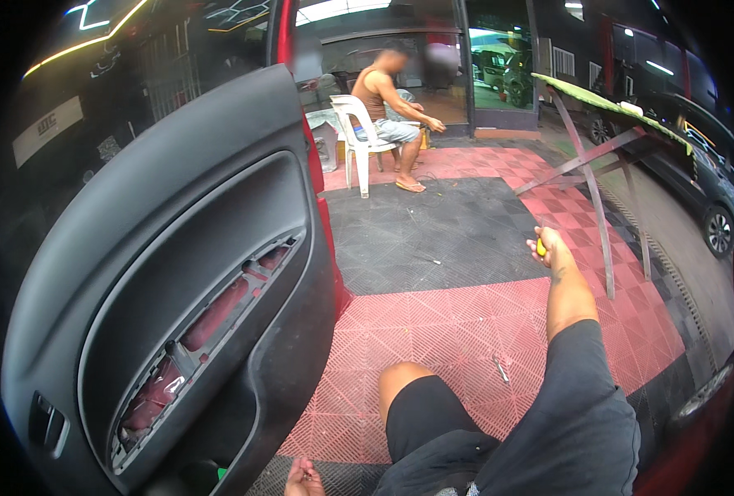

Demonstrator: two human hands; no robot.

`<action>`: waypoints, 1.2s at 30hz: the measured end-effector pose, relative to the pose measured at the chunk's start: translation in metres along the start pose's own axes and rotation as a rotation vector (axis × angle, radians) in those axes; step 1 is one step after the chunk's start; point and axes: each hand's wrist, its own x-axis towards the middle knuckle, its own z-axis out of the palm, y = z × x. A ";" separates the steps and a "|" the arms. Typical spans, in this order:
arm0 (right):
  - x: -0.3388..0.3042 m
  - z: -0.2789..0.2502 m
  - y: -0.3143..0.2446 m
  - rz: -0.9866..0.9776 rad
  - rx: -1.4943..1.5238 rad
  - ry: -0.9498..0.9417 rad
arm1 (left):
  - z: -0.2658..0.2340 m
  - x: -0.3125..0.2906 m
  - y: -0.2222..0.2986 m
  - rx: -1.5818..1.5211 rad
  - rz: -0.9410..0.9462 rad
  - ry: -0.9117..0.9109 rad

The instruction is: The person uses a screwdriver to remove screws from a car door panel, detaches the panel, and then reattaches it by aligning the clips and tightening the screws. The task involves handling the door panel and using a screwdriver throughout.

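My right hand point(551, 245) is stretched out ahead to the right, over the red and grey floor tiles. Its fingers are wrapped round a small yellow handle point(540, 247); the rest of that thing does not show. Low in the view, my left hand point(303, 479) is beside the bottom of the car door, its fingers curled together; whether anything is in them is hidden. The red car's open door point(218, 190) fills the left side with its black inner panel facing me. A long opening in the armrest point(206, 322) bares red metal and brackets.
A metal tool point(499, 369) lies on the red tiles point(417, 331) near my knee. A person point(383, 99) sits on a white plastic chair point(355, 136) ahead. To the right stands a trestle table point(607, 103) with a green top, and a dark car point(706, 174) beyond.
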 end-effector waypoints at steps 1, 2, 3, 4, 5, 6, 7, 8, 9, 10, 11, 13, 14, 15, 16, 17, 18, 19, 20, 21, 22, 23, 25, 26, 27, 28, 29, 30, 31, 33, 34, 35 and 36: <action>-0.004 0.003 0.000 0.012 -0.018 0.003 | 0.000 -0.001 0.001 -0.034 -0.007 -0.014; -0.009 0.005 -0.001 0.024 -0.035 0.006 | 0.001 -0.002 0.001 -0.038 -0.009 -0.030; -0.012 0.002 -0.003 0.032 -0.049 0.022 | 0.008 -0.002 -0.002 -0.041 -0.023 -0.049; -0.006 -0.002 -0.003 0.023 -0.055 0.012 | 0.013 -0.001 -0.004 -0.043 -0.037 -0.068; -0.006 -0.005 -0.004 0.020 -0.062 0.016 | 0.011 0.003 -0.004 -0.063 -0.096 -0.084; -0.006 -0.006 -0.004 0.021 -0.068 0.014 | 0.012 0.004 0.000 -0.080 -0.149 -0.100; -0.006 -0.006 -0.004 0.022 -0.073 0.012 | 0.012 0.005 0.002 -0.097 -0.201 -0.116; -0.006 -0.006 -0.003 0.022 -0.078 0.026 | 0.012 0.006 0.003 -0.075 -0.186 -0.110; -0.005 -0.006 -0.002 0.022 -0.086 0.038 | 0.021 0.003 0.003 -0.055 -0.169 -0.104; -0.005 -0.009 0.000 0.022 -0.098 0.057 | 0.034 0.000 -0.002 -0.040 -0.159 -0.094; -0.003 -0.011 0.005 0.001 -0.079 0.059 | 0.048 -0.002 -0.010 0.070 -0.045 0.022; -0.003 -0.010 0.035 -0.033 -0.054 0.058 | 0.090 -0.010 -0.031 0.285 0.183 0.270; -0.013 0.005 0.060 -0.111 0.021 -0.010 | 0.089 -0.010 -0.032 0.298 0.185 0.196; -0.029 0.024 0.093 -0.179 0.092 -0.094 | 0.095 -0.016 -0.034 0.307 0.200 0.133; -0.053 0.036 0.128 -0.241 0.080 -0.134 | 0.103 -0.021 -0.040 0.290 0.175 0.129; -0.107 0.063 0.153 -0.305 0.071 -0.188 | 0.124 -0.023 -0.047 0.267 0.161 0.124; -0.156 0.080 0.177 -0.308 0.033 -0.191 | 0.139 -0.022 -0.053 0.289 0.132 0.072; -0.186 0.087 0.205 -0.237 0.082 -0.304 | 0.154 -0.020 -0.061 0.314 0.088 0.013; -0.229 0.105 0.220 -0.215 0.022 -0.368 | 0.169 -0.018 -0.067 0.338 0.076 -0.013; -0.273 0.121 0.228 -0.192 -0.034 -0.431 | 0.184 -0.016 -0.072 0.366 0.064 -0.041; -0.304 0.130 0.234 -0.203 -0.065 -0.575 | 0.200 -0.013 -0.078 0.361 0.064 -0.064; -0.331 0.137 0.236 -0.213 -0.085 -0.721 | 0.217 -0.008 -0.081 0.364 0.066 -0.090; -0.382 0.145 0.201 -0.369 -0.289 -0.997 | 0.251 0.002 -0.085 0.347 0.090 -0.219; -0.395 0.141 0.182 -0.385 -0.433 -1.010 | 0.273 0.008 -0.090 0.290 0.092 -0.236; -0.406 0.140 0.164 -0.435 -0.483 -1.011 | 0.289 0.012 -0.094 0.234 0.088 -0.239; -0.413 0.143 0.145 -0.483 -0.532 -1.012 | 0.300 0.019 -0.094 0.151 0.036 -0.373; -0.420 0.143 0.132 -0.541 -0.577 -1.015 | 0.308 0.023 -0.094 0.064 -0.010 -0.513; -0.424 0.143 0.121 -0.607 -0.595 -1.031 | 0.317 0.024 -0.094 0.041 -0.020 -0.520; -0.427 0.143 0.113 -0.673 -0.613 -1.047 | 0.324 0.023 -0.094 0.017 -0.029 -0.526; -0.432 0.141 0.110 -0.714 -0.626 -1.056 | 0.326 0.024 -0.094 -0.042 -0.057 -0.548; -0.434 0.139 0.112 -0.688 -0.623 -1.048 | 0.325 0.026 -0.093 -0.077 -0.076 -0.563; -0.436 0.138 0.113 -0.663 -0.620 -1.042 | 0.325 0.027 -0.092 -0.113 -0.093 -0.578; -0.437 0.136 0.118 -0.639 -0.598 -1.026 | 0.328 0.025 -0.091 -0.116 -0.079 -0.539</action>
